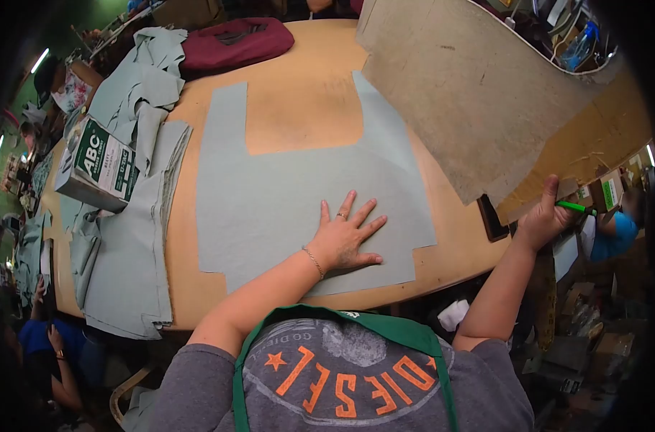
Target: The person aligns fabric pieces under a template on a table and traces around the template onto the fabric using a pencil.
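A pale grey-green fabric piece (306,209) with a deep square notch at its far edge lies flat on the wooden table (299,86). My left hand (348,237) rests on it, palm down, fingers spread, holding nothing. On the right, my right hand (545,219) grips the lower corner of a big brown cardboard sheet (464,101), which is raised and tilted over the table's right side. A green pen (574,207) sticks out from the same hand. Under the sheet's lower edge, a dark flat object (491,218) lies at the table edge.
Stacked grey-green fabric pieces (129,252) cover the left side, with a white and green ABC box (101,165) on them. A maroon cloth bundle (234,45) lies at the back. People (50,353) are at the far left; cluttered boxes (608,360) stand at the right.
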`<act>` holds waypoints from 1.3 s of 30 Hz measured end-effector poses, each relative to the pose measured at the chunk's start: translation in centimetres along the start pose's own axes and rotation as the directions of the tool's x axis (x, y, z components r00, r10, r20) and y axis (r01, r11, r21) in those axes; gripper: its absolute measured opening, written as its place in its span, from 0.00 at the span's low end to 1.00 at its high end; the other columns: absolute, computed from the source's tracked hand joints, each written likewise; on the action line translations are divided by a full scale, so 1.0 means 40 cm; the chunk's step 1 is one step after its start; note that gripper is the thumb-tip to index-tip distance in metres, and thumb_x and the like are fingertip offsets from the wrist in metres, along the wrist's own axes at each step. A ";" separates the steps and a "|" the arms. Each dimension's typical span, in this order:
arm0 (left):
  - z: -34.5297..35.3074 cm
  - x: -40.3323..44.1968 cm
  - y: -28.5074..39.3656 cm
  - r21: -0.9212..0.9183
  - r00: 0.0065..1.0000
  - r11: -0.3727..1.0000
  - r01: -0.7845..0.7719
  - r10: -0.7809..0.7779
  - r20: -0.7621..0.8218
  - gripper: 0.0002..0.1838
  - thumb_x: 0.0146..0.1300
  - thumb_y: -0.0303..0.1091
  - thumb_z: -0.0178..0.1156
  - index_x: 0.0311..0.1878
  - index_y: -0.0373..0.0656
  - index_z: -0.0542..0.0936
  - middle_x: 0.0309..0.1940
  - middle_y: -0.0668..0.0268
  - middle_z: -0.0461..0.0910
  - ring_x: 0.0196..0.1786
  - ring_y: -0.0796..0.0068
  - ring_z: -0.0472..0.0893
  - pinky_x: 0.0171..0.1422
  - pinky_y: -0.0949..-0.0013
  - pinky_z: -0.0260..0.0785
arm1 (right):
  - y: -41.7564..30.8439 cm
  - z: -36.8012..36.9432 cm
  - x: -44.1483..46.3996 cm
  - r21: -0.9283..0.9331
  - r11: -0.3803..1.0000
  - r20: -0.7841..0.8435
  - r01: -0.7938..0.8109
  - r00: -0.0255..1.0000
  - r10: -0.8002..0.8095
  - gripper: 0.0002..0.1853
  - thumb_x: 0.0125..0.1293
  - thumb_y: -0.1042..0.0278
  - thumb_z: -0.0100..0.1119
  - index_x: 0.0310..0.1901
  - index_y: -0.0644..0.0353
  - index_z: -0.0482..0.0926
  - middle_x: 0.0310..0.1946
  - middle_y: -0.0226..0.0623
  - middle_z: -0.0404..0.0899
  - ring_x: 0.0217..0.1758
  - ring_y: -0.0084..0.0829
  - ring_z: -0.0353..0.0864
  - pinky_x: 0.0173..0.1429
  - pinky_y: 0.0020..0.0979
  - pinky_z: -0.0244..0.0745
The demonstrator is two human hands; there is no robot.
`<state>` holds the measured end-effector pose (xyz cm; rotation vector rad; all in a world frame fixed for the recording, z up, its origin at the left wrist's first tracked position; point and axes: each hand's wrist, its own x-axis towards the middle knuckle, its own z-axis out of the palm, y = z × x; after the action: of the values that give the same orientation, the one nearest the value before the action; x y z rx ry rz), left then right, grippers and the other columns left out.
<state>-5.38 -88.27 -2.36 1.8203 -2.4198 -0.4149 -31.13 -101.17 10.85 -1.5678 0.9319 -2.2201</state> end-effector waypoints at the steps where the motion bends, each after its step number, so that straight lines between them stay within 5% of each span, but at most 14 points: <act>1: 0.005 -0.005 0.000 -0.009 1.000 1.000 -0.002 0.002 -0.008 0.41 0.49 0.70 0.47 0.65 0.62 0.57 0.69 0.67 0.44 0.70 0.49 0.38 0.57 0.25 0.37 | -0.009 -0.002 -0.007 0.040 0.999 0.006 -0.012 1.000 0.012 0.13 0.57 0.76 0.59 0.44 0.63 0.72 0.47 0.34 0.74 0.47 0.23 0.70 0.55 0.26 0.63; 5: 0.011 -0.055 -0.045 -0.208 0.902 0.978 -0.034 -0.060 -0.428 0.37 0.54 0.59 0.53 0.65 0.54 0.57 0.67 0.63 0.49 0.70 0.52 0.42 0.61 0.31 0.37 | -0.022 -0.067 0.002 0.252 0.933 0.094 -0.256 0.966 0.239 0.16 0.57 0.75 0.58 0.49 0.62 0.71 0.50 0.34 0.72 0.50 0.25 0.70 0.56 0.29 0.63; 8: -0.026 -0.125 -0.175 -0.562 0.558 0.818 -0.122 -0.412 -0.721 0.29 0.62 0.45 0.49 0.64 0.44 0.58 0.64 0.61 0.58 0.68 0.60 0.53 0.67 0.45 0.38 | 0.033 -0.179 0.020 0.364 0.799 0.286 -0.478 0.874 0.393 0.21 0.58 0.72 0.57 0.55 0.61 0.68 0.51 0.35 0.72 0.52 0.29 0.71 0.58 0.32 0.64; 9: -0.056 -0.152 -0.226 -0.836 0.536 0.524 -0.163 -0.665 -0.521 0.29 0.64 0.48 0.45 0.63 0.42 0.58 0.63 0.60 0.59 0.66 0.63 0.56 0.67 0.52 0.43 | 0.032 -0.190 0.016 0.405 0.724 0.357 -0.559 0.825 0.437 0.21 0.58 0.73 0.57 0.55 0.60 0.68 0.52 0.35 0.72 0.53 0.29 0.70 0.58 0.32 0.64; 11: -0.133 -0.228 -0.319 -0.958 0.596 -0.052 -0.281 -0.793 -0.131 0.31 0.64 0.53 0.41 0.62 0.39 0.58 0.62 0.61 0.60 0.64 0.65 0.60 0.66 0.60 0.50 | 0.053 -0.185 -0.010 0.378 0.678 0.432 -0.630 0.768 0.473 0.23 0.59 0.74 0.56 0.57 0.62 0.65 0.54 0.36 0.69 0.53 0.29 0.71 0.58 0.32 0.65; 12: -0.161 -0.271 -0.361 -0.913 0.675 -0.250 -0.323 -0.737 -0.037 0.33 0.63 0.55 0.41 0.62 0.38 0.58 0.62 0.61 0.60 0.63 0.66 0.61 0.66 0.61 0.52 | 0.072 -0.174 -0.035 0.329 0.688 0.423 -0.647 0.752 0.505 0.24 0.59 0.75 0.56 0.57 0.63 0.64 0.54 0.35 0.69 0.52 0.29 0.71 0.57 0.31 0.65; 14: -0.177 -0.345 -0.427 -0.756 0.913 -0.528 -0.387 -0.336 -0.232 0.34 0.61 0.55 0.46 0.62 0.39 0.58 0.60 0.60 0.62 0.62 0.66 0.62 0.64 0.61 0.56 | 0.093 -0.143 -0.101 0.181 0.677 0.435 -0.713 0.676 0.595 0.25 0.59 0.76 0.56 0.58 0.65 0.62 0.54 0.34 0.68 0.50 0.26 0.72 0.55 0.28 0.67; 17: -0.224 -0.396 -0.393 -0.961 0.836 -0.061 -0.271 -0.510 -0.204 0.30 0.60 0.43 0.52 0.61 0.37 0.59 0.58 0.59 0.65 0.60 0.67 0.66 0.62 0.64 0.59 | 0.146 -0.072 -0.227 -0.174 0.631 0.445 -0.756 0.511 0.735 0.23 0.58 0.76 0.57 0.55 0.67 0.65 0.47 0.34 0.71 0.45 0.22 0.73 0.49 0.23 0.68; 20: -0.143 -0.428 -0.418 -0.986 0.641 0.120 -0.120 -0.749 -0.169 0.29 0.57 0.28 0.54 0.61 0.36 0.59 0.55 0.58 0.69 0.57 0.69 0.69 0.61 0.68 0.61 | 0.151 0.003 -0.287 -0.262 0.653 0.581 -0.710 0.424 0.694 0.18 0.57 0.73 0.59 0.49 0.68 0.70 0.38 0.34 0.76 0.39 0.22 0.75 0.44 0.23 0.70; 22: -0.105 -0.428 -0.424 -0.985 0.587 0.069 -0.155 -0.796 -0.148 0.29 0.55 0.22 0.52 0.62 0.35 0.58 0.52 0.58 0.72 0.54 0.70 0.71 0.59 0.69 0.63 | 0.195 0.027 -0.309 -0.323 0.702 0.628 -0.634 0.411 0.661 0.18 0.56 0.70 0.60 0.47 0.68 0.71 0.33 0.35 0.78 0.36 0.23 0.76 0.42 0.24 0.70; 25: -0.076 -0.416 -0.442 -0.987 0.548 0.044 -0.158 -0.827 -0.124 0.29 0.54 0.19 0.51 0.62 0.35 0.59 0.49 0.59 0.74 0.51 0.71 0.74 0.57 0.70 0.64 | 0.252 0.059 -0.311 -0.542 0.784 0.651 -0.304 0.438 0.620 0.24 0.55 0.60 0.61 0.48 0.68 0.70 0.34 0.45 0.78 0.38 0.33 0.78 0.43 0.30 0.71; 28: -0.061 -0.401 -0.455 -0.995 0.524 0.054 -0.085 -0.847 -0.091 0.29 0.53 0.19 0.52 0.61 0.35 0.61 0.49 0.59 0.74 0.51 0.72 0.74 0.57 0.70 0.64 | 0.249 0.092 -0.310 -0.765 0.644 0.572 -0.024 0.436 0.695 0.28 0.54 0.51 0.59 0.49 0.65 0.70 0.36 0.53 0.77 0.42 0.45 0.77 0.46 0.36 0.71; 39: -0.014 -0.405 -0.467 -0.983 0.467 0.182 -0.011 -0.869 -0.166 0.29 0.52 0.20 0.52 0.60 0.34 0.62 0.46 0.60 0.75 0.46 0.75 0.75 0.54 0.73 0.64 | 0.234 0.130 -0.321 -0.822 0.566 0.530 0.069 0.457 0.714 0.30 0.54 0.47 0.56 0.54 0.59 0.68 0.37 0.54 0.76 0.42 0.49 0.76 0.47 0.41 0.70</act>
<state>16.78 -77.69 -5.24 1.5587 -0.5352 -0.6876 -22.86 -102.98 -3.55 -2.1105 1.7092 -0.4317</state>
